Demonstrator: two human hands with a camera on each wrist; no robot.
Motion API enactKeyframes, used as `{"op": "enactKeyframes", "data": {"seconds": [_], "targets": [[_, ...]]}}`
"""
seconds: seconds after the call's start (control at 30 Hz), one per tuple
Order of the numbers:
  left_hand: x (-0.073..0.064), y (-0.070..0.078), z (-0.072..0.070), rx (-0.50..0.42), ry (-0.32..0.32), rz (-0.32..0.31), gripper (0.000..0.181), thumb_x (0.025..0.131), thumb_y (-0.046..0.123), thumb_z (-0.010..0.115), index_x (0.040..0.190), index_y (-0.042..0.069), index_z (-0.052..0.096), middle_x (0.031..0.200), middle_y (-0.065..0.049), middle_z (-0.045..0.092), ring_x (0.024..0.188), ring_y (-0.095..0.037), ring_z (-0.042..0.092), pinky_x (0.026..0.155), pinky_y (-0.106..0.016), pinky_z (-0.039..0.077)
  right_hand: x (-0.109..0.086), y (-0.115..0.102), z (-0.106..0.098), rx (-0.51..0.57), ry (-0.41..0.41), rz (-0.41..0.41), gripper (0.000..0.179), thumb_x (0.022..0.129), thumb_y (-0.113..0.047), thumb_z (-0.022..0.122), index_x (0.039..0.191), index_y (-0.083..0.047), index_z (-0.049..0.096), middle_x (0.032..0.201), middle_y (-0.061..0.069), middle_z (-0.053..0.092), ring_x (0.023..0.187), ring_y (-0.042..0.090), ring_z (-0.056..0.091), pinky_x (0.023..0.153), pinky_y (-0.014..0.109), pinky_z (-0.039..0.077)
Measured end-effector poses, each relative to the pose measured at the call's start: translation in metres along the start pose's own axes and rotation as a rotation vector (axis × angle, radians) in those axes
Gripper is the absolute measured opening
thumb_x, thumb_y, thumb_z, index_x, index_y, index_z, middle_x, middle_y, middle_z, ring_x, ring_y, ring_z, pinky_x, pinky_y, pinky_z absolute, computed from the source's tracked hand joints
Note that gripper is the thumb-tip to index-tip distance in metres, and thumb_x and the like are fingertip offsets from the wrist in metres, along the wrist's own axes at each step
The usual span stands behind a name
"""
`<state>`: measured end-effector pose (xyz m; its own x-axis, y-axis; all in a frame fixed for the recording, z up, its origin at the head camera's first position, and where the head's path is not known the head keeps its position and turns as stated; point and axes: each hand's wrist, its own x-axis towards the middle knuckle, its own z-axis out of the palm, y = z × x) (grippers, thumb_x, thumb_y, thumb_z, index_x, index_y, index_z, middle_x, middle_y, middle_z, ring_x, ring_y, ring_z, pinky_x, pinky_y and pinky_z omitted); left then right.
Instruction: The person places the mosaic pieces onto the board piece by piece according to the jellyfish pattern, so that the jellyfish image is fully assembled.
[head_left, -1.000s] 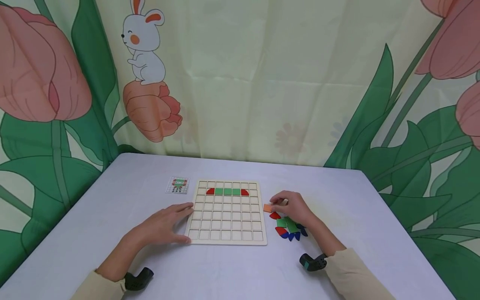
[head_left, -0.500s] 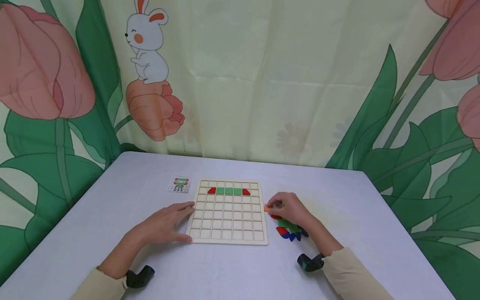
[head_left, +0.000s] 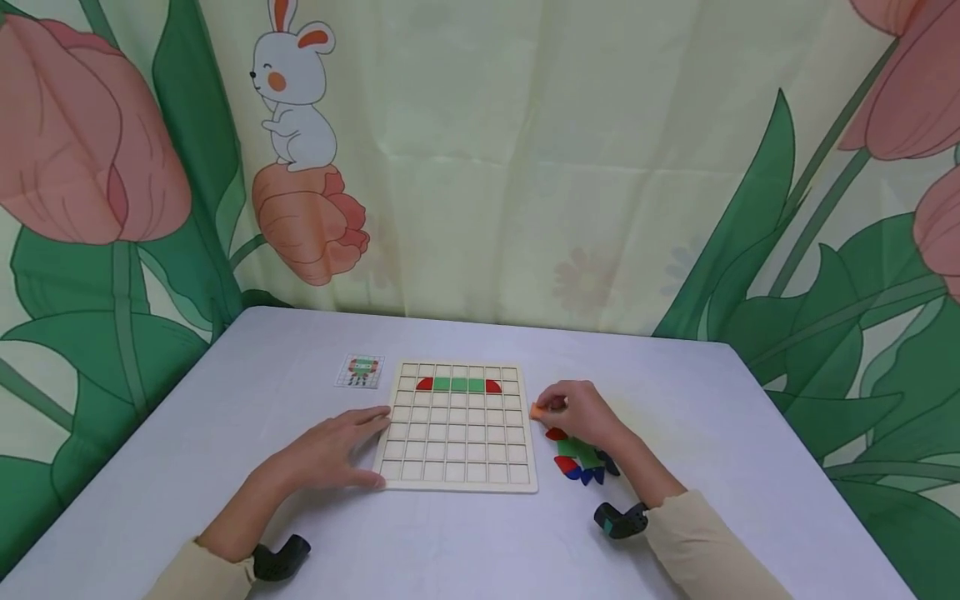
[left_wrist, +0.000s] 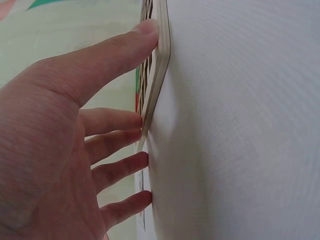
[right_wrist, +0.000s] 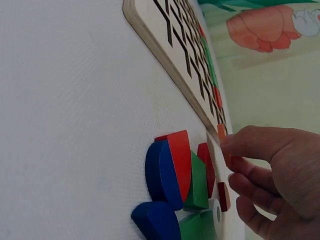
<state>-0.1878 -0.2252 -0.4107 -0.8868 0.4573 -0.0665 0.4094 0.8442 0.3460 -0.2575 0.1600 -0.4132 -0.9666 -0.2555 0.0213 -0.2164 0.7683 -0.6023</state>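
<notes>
A wooden grid board (head_left: 455, 430) lies on the table, with a row of green square tiles (head_left: 459, 384) in its upper part and a red curved tile (head_left: 425, 384) at each end. My left hand (head_left: 326, 454) rests at the board's left edge, fingers spread and thumb at the near corner; the left wrist view shows the thumb (left_wrist: 100, 65) on the rim. Just off the board's right side, my right hand (head_left: 588, 414) pinches an orange tile (right_wrist: 221, 132) between thumb and fingers. Loose red, green and blue tiles (head_left: 577, 454) lie below that hand, partly covered by it.
A small picture card (head_left: 361, 371) with a red and green figure on a grid lies left of the board's far corner. White cloth (head_left: 450, 546) covers the table. Behind it hangs a curtain (head_left: 480, 167) printed with tulips and a rabbit.
The orange tile lay flat beside the board; my right thumb and fingers have closed on it and tilted it up. My left hand and the board stay in place.
</notes>
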Motion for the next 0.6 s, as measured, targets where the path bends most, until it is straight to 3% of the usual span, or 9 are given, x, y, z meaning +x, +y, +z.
{"op": "enactKeyframes", "data": {"seconds": [0.13,0.33,0.6], "targets": [[-0.001,0.001,0.001,-0.002,-0.006,0.008,0.089,0.074,0.055,0.077,0.144,0.010,0.046,0.156,-0.005,0.036,0.141,-0.033,0.036,0.108,-0.058,0.036,0.002,-0.004,0.004,0.030,-0.012,-0.023,0.012,0.081,-0.018,0.078,0.093,-0.016,0.075,0.082,-0.001,0.065,0.075,0.016,0.052,0.051,0.023,0.048],[0.000,0.003,0.001,-0.013,-0.009,0.004,0.089,0.073,0.054,0.078,0.144,0.010,0.046,0.155,-0.006,0.036,0.141,-0.034,0.036,0.108,-0.059,0.036,0.009,-0.014,0.011,0.059,-0.017,-0.086,0.010,0.082,-0.019,0.078,0.092,-0.016,0.076,0.089,-0.003,0.069,0.084,0.015,0.056,0.061,0.023,0.050],[-0.001,0.004,0.000,-0.008,0.001,-0.005,0.089,0.073,0.054,0.078,0.143,0.010,0.047,0.155,-0.005,0.036,0.141,-0.033,0.036,0.108,-0.058,0.036,0.021,-0.026,0.024,0.085,-0.006,-0.128,0.009,0.082,-0.012,0.076,0.091,-0.013,0.075,0.093,0.001,0.071,0.084,0.015,0.056,0.069,0.024,0.049]]}}
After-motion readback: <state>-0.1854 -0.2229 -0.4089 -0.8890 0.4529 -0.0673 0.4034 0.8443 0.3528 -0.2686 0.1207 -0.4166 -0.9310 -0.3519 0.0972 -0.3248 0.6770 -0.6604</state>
